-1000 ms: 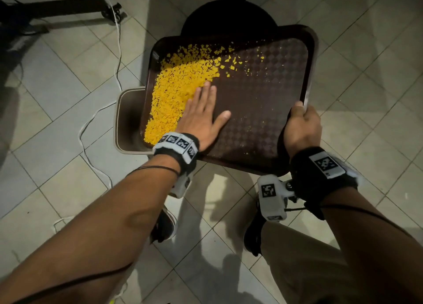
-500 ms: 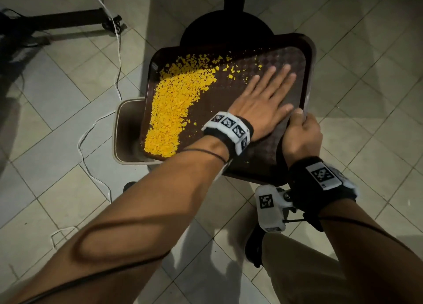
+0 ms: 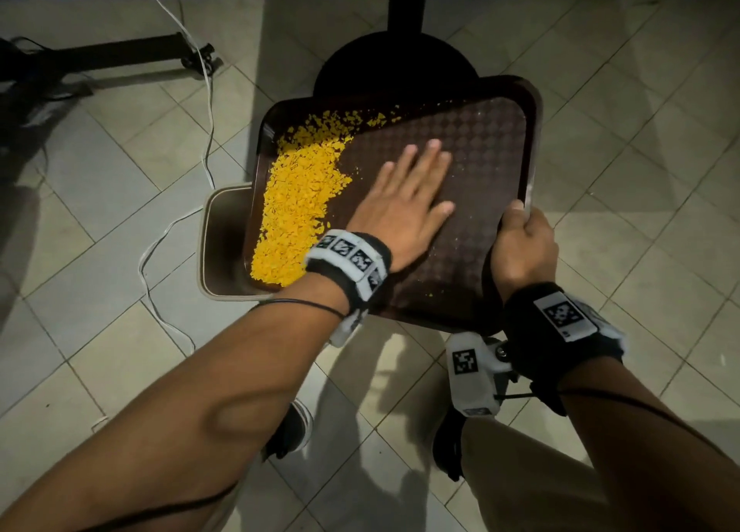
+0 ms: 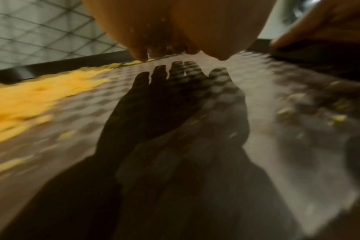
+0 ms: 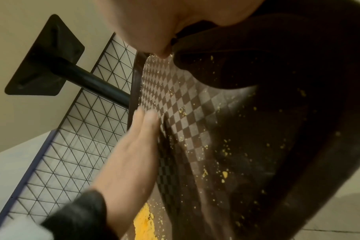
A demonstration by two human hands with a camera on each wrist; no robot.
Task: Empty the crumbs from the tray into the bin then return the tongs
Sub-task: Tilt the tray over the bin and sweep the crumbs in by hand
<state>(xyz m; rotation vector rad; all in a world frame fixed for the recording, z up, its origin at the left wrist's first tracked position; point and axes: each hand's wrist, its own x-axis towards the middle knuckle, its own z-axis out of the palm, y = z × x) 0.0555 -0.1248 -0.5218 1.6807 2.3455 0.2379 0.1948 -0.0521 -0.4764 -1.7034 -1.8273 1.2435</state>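
Observation:
A dark brown checkered tray [image 3: 488,159] is held tilted, its left edge over a beige bin [image 3: 218,247] on the floor. Yellow crumbs [image 3: 296,207] are heaped along the tray's left side; a few specks [image 5: 224,174] stay scattered on the rest. My left hand [image 3: 404,207] lies flat on the tray's middle with straight fingers, just right of the heap; the left wrist view shows its fingertips [image 4: 142,55] over the tray [image 4: 246,91] and the crumbs [image 4: 31,95]. My right hand [image 3: 522,247] grips the tray's right rim, thumb on top. No tongs are in view.
A black round table base and post [image 3: 400,63] stands just behind the tray. A white cable [image 3: 208,103] runs over the tiled floor left of the bin, near a black stand [image 3: 104,57]. My shoes [image 3: 292,431] and legs are below the tray.
My left hand swept from the heap to the tray's right side, then came back left to the middle, pushing stray crumbs towards the heap. The right hand kept its grip.

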